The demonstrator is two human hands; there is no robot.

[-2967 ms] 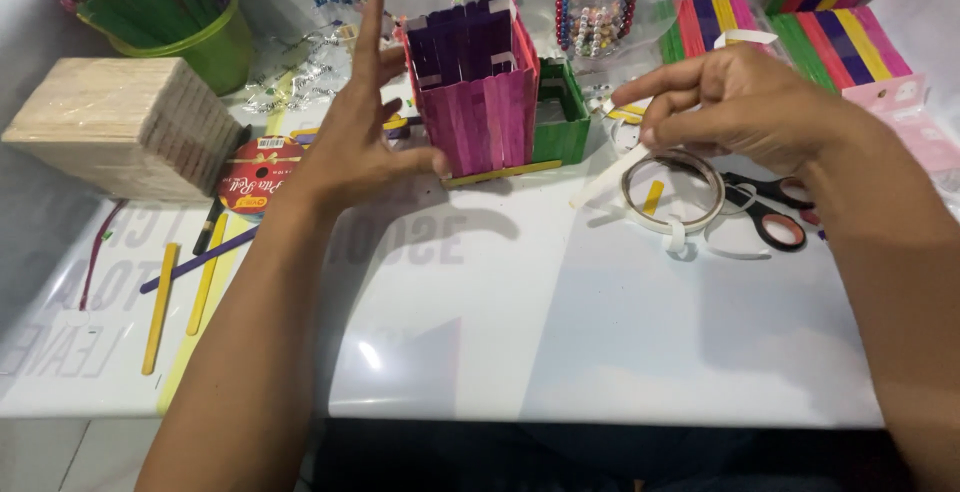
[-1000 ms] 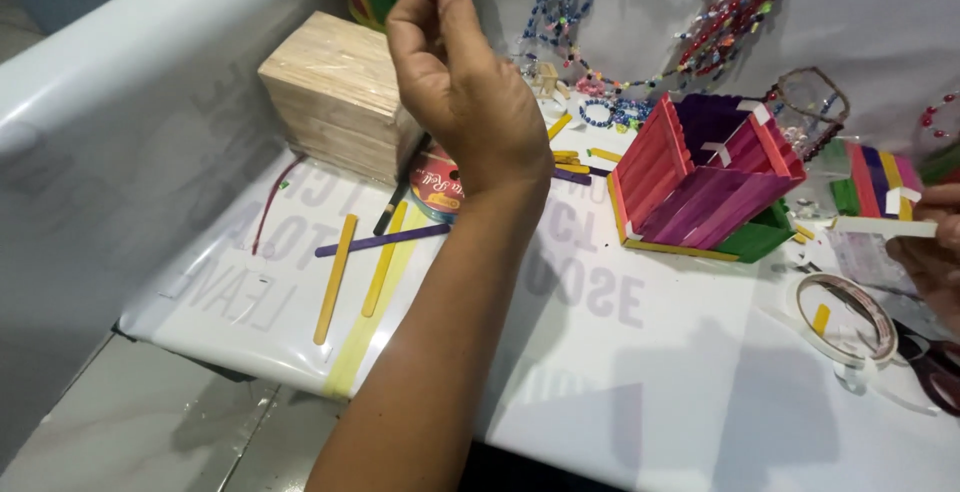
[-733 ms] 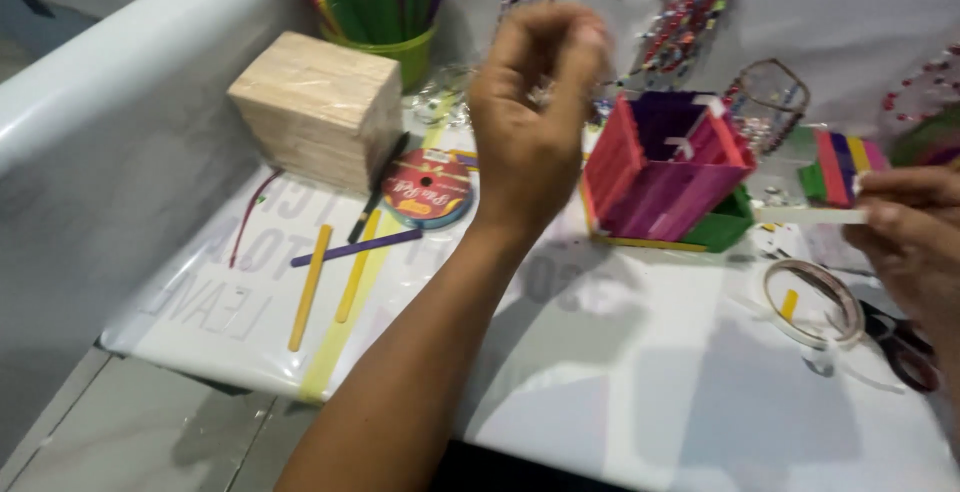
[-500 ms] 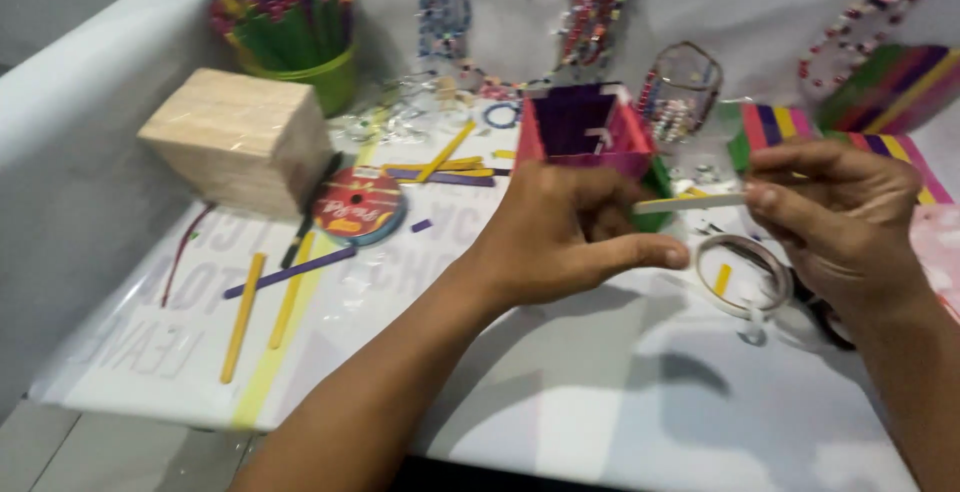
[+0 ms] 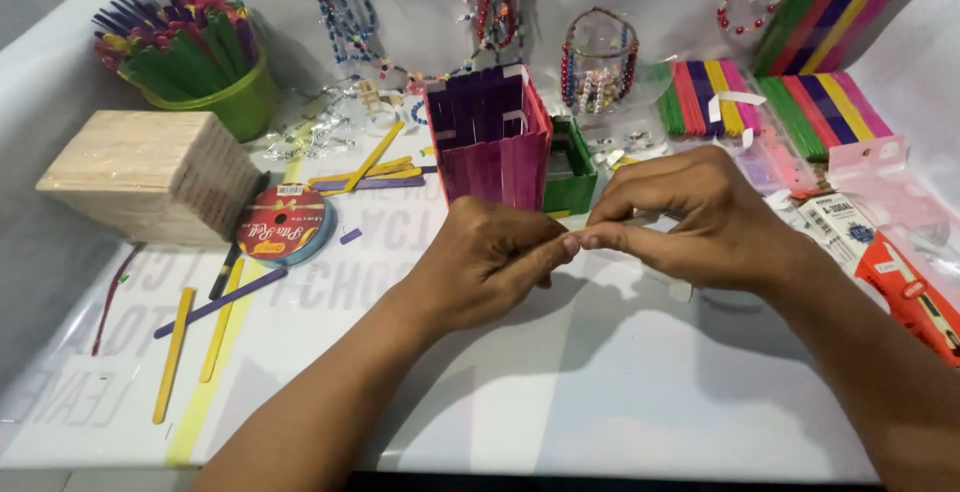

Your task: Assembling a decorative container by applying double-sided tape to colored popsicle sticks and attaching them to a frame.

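Observation:
My left hand [image 5: 490, 262] and my right hand [image 5: 700, 217] meet fingertip to fingertip low over the white table [image 5: 600, 392]. Both pinch a small pale piece between thumbs and forefingers; the fingers hide nearly all of it. Just behind the hands stands a tall box of purple and pink craft sticks [image 5: 490, 142]. A smaller green stick box [image 5: 572, 167] sits against its right side.
At the left are a pale wooden stick block [image 5: 150, 177], a green cup of coloured sticks [image 5: 190, 52], a ribbon spool [image 5: 285, 232] and loose yellow sticks [image 5: 175, 352]. Bead strings and a bead jar [image 5: 598, 62] line the back. At right lie striped stick panels [image 5: 820, 102] and an orange tool [image 5: 915, 297].
My left hand came down from in front of the camera and joined the right hand. The pale strip between them is now covered by the fingertips. The view swung back over the table.

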